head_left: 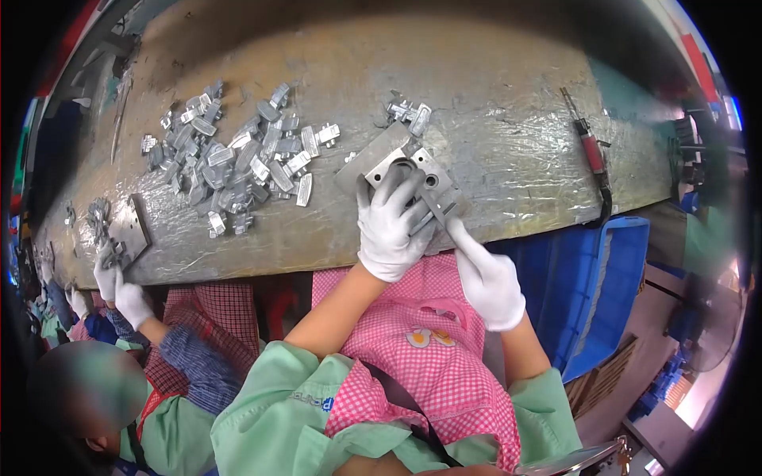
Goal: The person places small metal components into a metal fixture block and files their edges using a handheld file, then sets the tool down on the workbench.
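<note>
My left hand (390,226), in a white glove with greyed fingertips, rests over a metal block (382,168) near the table's front edge. Its fingers are curled down at the block's middle, and what lies under them is hidden. In my right hand (490,282), also gloved, is a thin flat metal strip, possibly a file (432,202), slanting across the block's right side. Round holes show in the block's top. Just behind it lie a few small cast metal parts (419,117).
A large pile of cast metal parts (230,155) spreads to the left. A red-handled tool (591,151) lies at right on the table (500,71). A blue crate (627,278) stands below the right edge. At left, a co-worker's gloved hands (119,285) are beside another metal block (133,230).
</note>
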### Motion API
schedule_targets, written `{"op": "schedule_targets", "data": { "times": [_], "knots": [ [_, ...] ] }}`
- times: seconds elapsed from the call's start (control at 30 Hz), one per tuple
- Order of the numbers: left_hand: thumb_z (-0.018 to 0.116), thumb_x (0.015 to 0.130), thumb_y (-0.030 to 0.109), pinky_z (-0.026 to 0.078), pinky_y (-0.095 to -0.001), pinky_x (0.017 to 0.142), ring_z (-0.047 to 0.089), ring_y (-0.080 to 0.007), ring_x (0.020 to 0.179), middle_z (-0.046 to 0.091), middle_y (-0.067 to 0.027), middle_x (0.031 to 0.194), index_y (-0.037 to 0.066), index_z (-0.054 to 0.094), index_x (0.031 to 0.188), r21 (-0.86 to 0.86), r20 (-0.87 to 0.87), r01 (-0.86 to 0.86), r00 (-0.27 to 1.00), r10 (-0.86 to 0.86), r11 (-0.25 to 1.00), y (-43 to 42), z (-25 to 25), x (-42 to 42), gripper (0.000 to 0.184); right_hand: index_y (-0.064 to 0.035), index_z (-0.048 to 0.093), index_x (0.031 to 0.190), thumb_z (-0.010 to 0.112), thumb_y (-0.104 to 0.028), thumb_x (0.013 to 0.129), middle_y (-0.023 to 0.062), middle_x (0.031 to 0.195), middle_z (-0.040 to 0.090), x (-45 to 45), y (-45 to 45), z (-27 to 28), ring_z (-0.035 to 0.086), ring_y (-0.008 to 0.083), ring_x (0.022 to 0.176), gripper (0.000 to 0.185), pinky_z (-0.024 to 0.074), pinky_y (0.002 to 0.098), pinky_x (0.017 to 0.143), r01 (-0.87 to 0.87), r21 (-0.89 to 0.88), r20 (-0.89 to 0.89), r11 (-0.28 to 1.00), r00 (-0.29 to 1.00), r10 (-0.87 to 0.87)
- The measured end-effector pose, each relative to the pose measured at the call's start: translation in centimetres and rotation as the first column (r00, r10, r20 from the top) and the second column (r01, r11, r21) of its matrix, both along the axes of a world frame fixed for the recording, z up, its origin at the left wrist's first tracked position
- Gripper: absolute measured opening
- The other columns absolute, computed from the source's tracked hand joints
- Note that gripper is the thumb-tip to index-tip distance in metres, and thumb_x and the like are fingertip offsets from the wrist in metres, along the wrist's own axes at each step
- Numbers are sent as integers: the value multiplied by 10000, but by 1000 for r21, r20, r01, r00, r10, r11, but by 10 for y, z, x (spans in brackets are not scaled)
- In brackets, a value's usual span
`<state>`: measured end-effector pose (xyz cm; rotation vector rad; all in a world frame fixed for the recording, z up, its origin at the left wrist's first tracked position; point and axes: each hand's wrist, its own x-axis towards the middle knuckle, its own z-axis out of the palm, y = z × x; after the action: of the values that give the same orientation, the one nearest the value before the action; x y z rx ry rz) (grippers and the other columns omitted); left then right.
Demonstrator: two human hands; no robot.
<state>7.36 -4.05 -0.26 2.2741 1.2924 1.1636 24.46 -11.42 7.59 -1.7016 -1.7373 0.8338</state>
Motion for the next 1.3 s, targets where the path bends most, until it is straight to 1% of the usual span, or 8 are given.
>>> {"op": "schedule_targets", "data": {
  "times": [0.2, 0.4, 0.63, 0.67, 0.73, 1.2, 1.23, 1.3],
  "knots": [
    [797, 712, 206, 373, -620, 1031, 546, -337, 1278, 642, -68, 1291, 177, 748, 1135, -142, -38, 36, 998, -42, 989, 6, 20, -5, 427, -91, 660, 1374, 659, -34, 949, 195, 937, 750, -6, 12, -8, 754, 308, 738, 429, 593, 358, 652, -62, 226, 63, 972, 997, 49],
    [774, 769, 237, 348, -659, 1012, 523, -320, 1305, 619, -57, 1315, 180, 735, 1140, -19, -11, -11, 1000, 10, 1000, 1, -1, 0, 377, -131, 631, 1422, 640, -43, 939, 160, 654, 646, -5, -16, 15, 666, 297, 536, 491, 515, 403, 514, -79, -26, 150, 997, 985, 82],
    [781, 720, 249, 342, -658, 1018, 530, -320, 1298, 630, -51, 1306, 197, 713, 1156, 12, -36, 4, 999, -3, 1000, 2, -5, -1, 444, -135, 639, 1407, 636, -67, 958, 208, 688, 647, 1, 10, 0, 681, 354, 590, 454, 528, 428, 551, -44, 36, 56, 998, 998, 42],
    [786, 712, 177, 362, -577, 1064, 539, -367, 1291, 647, -78, 1299, 158, 755, 1160, -6, -28, 21, 999, -21, 1000, 2, 1, -2, 449, -138, 642, 1404, 635, -64, 957, 214, 704, 652, -2, 12, 1, 687, 354, 603, 453, 532, 426, 558, -63, 44, 62, 997, 996, 60],
    [786, 728, 228, 330, -653, 1039, 524, -335, 1309, 629, -47, 1315, 173, 726, 1137, -2, -8, 2, 1000, -2, 1000, 0, -4, -1, 416, -147, 648, 1403, 643, -59, 947, 197, 714, 665, 2, -5, 7, 691, 330, 591, 465, 537, 414, 552, -64, 22, 94, 998, 994, 62],
    [794, 739, 241, 344, -689, 1023, 540, -316, 1297, 641, -42, 1271, 191, 742, 1115, 1, 20, -26, 999, 26, 1000, 1, -5, 2, 383, -134, 636, 1410, 649, -63, 948, 212, 818, 711, 8, -13, 14, 713, 339, 625, 468, 568, 408, 584, -99, -1, 136, 995, 986, 99],
    [795, 692, 173, 353, -602, 1063, 550, -355, 1275, 652, -62, 1298, 160, 766, 1100, -16, -1, -15, 1000, 15, 1000, 0, 1, 0, 409, -144, 641, 1405, 643, -73, 957, 210, 803, 706, 3, 0, 6, 710, 343, 624, 454, 564, 419, 578, -80, 72, 60, 994, 995, 75],
    [799, 687, 171, 349, -610, 1064, 549, -351, 1279, 650, -62, 1303, 157, 765, 1092, -33, -22, 6, 1000, -7, 999, 0, 1, -2, 407, -154, 644, 1402, 643, -78, 961, 208, 753, 688, -4, 26, 7, 699, 350, 608, 447, 555, 423, 562, -97, -33, 133, 995, 986, 101]
  ]
}}
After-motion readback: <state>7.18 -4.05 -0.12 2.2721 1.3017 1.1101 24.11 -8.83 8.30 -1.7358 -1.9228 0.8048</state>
